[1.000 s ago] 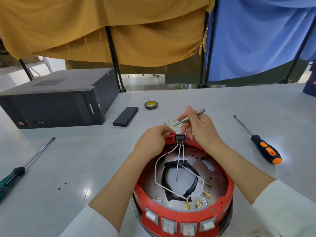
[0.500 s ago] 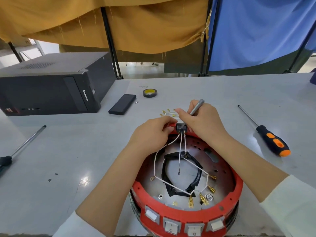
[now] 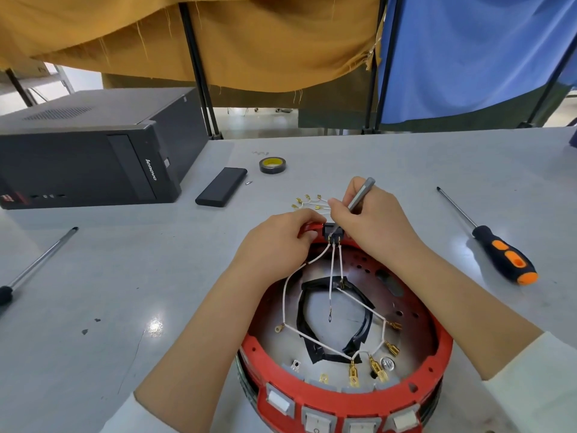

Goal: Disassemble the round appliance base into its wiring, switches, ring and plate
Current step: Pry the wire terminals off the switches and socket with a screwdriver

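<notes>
- Round base (image 3: pixel 343 354) on the smooth grey worktop (image 3: pixel 343 157), at the near edge between the forearms; matt red plastic ring (image 3: pixel 437 354) as rim, perforated shiny metal plate (image 3: pixel 368 270) as floor.
- Four white rocker switches (image 3: pixel 315 421) in grey frames along the near outer wall of the ring.
- Small black switch (image 3: pixel 333 233) seated in the far rim, three thin white wires (image 3: pixel 332 273) fanning down from its terminals into the base.
- Brass spade and ring terminals on the wire ends, loose near the front of the plate; black tape-wrapped loop (image 3: pixel 304 310) lying flat in the middle.
- Left hand (image 3: pixel 278 242) curled over the far rim, fingertips pinching the ring just left of the black switch.
- Right hand (image 3: pixel 371 223) gripping a slim grey metal tool (image 3: pixel 360 195) like a pen, tip down at the top of the black switch.
- Loose bundle of white leads (image 3: pixel 309 203) with brass terminals on the worktop just beyond the hands.
- Right: screwdriver (image 3: pixel 499 248) with chunky black-and-orange handle, thin steel shaft.
- Left: long steel screwdriver shaft (image 3: pixel 40 260), dark handle cut by the frame edge.
- Further back: boxy black computer case (image 3: pixel 93 151), flat black slab (image 3: pixel 221 186), tape roll (image 3: pixel 272 165) with yellow core.
- Mustard (image 3: pixel 249 35) and blue (image 3: pixel 468 51) cloth hanging behind.
</notes>
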Demonstrator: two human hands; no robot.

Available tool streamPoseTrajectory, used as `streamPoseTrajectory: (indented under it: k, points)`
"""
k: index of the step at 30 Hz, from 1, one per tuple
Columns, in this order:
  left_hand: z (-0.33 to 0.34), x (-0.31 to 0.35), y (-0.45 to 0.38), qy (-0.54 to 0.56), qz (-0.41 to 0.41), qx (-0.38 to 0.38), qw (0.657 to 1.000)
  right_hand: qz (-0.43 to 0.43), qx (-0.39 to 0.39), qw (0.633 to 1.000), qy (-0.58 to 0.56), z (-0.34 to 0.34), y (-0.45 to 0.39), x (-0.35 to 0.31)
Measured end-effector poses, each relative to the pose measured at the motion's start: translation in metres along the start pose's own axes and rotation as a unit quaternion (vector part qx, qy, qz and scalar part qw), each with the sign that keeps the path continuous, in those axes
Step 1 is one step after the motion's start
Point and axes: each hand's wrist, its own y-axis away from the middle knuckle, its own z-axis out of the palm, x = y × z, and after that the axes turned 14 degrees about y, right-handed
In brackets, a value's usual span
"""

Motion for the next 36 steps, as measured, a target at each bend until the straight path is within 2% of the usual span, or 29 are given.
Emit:
streamPoseTrajectory:
  k: [11,17,24,27,29,33,36]
  points:
    - [0.000,0.000,0.003,-0.011,0.020,0.000,1.000,-0.048,-0.009,0.998,0.027,0.001,0.005,-0.005]
    - [0.000,-0.001,0.002,-0.010,0.020,0.001,1.000,-0.022,-0.028,0.999,0.010,0.002,-0.001,-0.005]
    - [0.000,-0.001,0.000,-0.017,0.013,0.002,1.000,0.032,-0.087,0.996,0.004,0.005,-0.019,-0.008]
    - [0.001,0.000,0.001,-0.022,0.016,0.000,1.000,0.010,-0.108,0.991,0.072,0.010,-0.021,-0.011]
    - [0.001,0.000,0.001,-0.024,0.018,-0.002,1.000,0.004,-0.089,0.992,0.087,0.012,-0.018,-0.012]
    - [0.000,0.000,0.001,-0.026,0.014,0.004,1.000,0.037,-0.009,0.999,-0.031,0.006,-0.014,-0.006]
    - [0.000,0.000,0.002,-0.023,0.017,0.005,1.000,-0.012,-0.005,0.999,-0.035,0.002,-0.009,-0.003]
